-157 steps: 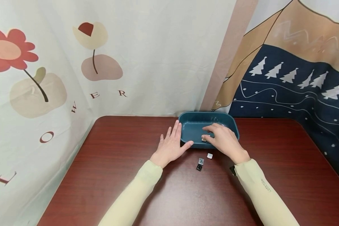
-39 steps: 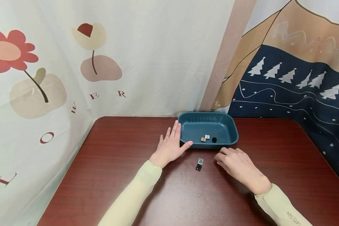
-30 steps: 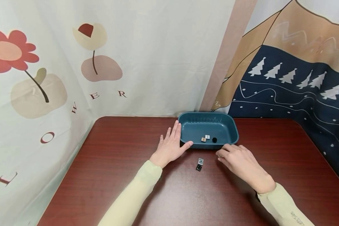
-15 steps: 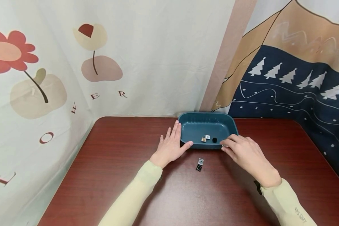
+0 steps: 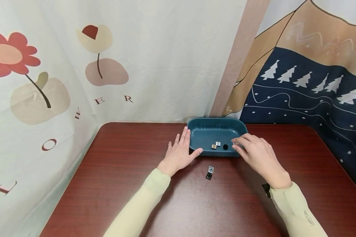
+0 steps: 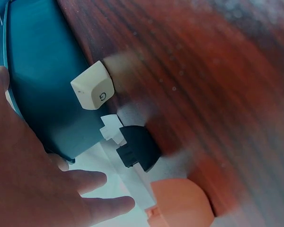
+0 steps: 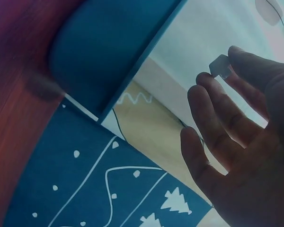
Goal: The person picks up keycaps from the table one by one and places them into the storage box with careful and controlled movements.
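Note:
My left hand (image 5: 179, 153) lies with straight fingers against the left side of a dark teal tray (image 5: 192, 122). Above the tray's right end, my right hand (image 5: 256, 154) pinches a small pale keycap (image 7: 221, 65) between thumb and fingertips. Inside the tray, a tan keycap (image 5: 214, 146) and a white keycap (image 5: 218, 144) lie together, with a black keycap (image 5: 225, 147) to their right. In front of the tray, a grey keycap (image 5: 211, 170) and another black keycap (image 5: 209, 176) sit together on the table. The left wrist view shows a keycap marked G (image 6: 92, 87).
The reddish-brown wooden table (image 5: 130, 171) carries the tray near its back edge. Behind it hang a pale curtain (image 5: 166, 59) with flower prints and a navy cloth (image 5: 299, 98) with white trees. An orange rounded shape (image 6: 182, 203) shows low in the left wrist view.
The single white keycap in front of the tray has left the table. My right hand has moved up and over the tray's right end, pinching a keycap. My left hand has stayed put.

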Tool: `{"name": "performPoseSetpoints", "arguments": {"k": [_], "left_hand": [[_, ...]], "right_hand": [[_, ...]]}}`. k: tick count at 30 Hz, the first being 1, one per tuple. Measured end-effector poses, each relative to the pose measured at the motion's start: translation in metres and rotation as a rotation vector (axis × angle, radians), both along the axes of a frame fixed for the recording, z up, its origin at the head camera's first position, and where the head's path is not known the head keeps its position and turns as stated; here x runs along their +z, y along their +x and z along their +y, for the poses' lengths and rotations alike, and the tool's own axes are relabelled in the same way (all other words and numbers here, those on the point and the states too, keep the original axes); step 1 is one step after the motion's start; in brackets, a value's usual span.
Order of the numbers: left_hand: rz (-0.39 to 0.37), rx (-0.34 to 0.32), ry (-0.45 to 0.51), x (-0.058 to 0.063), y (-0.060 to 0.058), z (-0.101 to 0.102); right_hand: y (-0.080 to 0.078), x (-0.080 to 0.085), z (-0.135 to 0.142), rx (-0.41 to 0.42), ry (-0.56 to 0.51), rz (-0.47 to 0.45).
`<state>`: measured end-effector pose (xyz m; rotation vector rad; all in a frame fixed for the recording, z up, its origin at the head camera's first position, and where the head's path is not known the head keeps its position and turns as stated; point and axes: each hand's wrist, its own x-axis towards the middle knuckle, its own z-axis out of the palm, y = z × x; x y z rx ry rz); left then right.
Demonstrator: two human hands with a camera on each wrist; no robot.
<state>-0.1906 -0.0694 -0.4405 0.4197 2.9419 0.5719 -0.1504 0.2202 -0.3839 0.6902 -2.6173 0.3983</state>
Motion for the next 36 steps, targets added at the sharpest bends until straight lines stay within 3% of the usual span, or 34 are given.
{"name": "performPoseSetpoints", "arguments": {"k": [10, 27, 36], "left_hand": [[-0.001, 0.000, 0.005, -0.001, 0.000, 0.000], [0.005, 0.002, 0.006, -0.001, 0.000, 0.000], [0.008, -0.001, 0.008, -0.001, 0.000, 0.000]], "right_hand": [[-0.015, -0.001, -0.003, -0.052, -0.045, -0.016], [-0.052, -0.012, -0.017, -0.085, -0.012, -0.168], [-0.063, -0.018, -0.025, -0.070, 0.011, -0.180]]}}
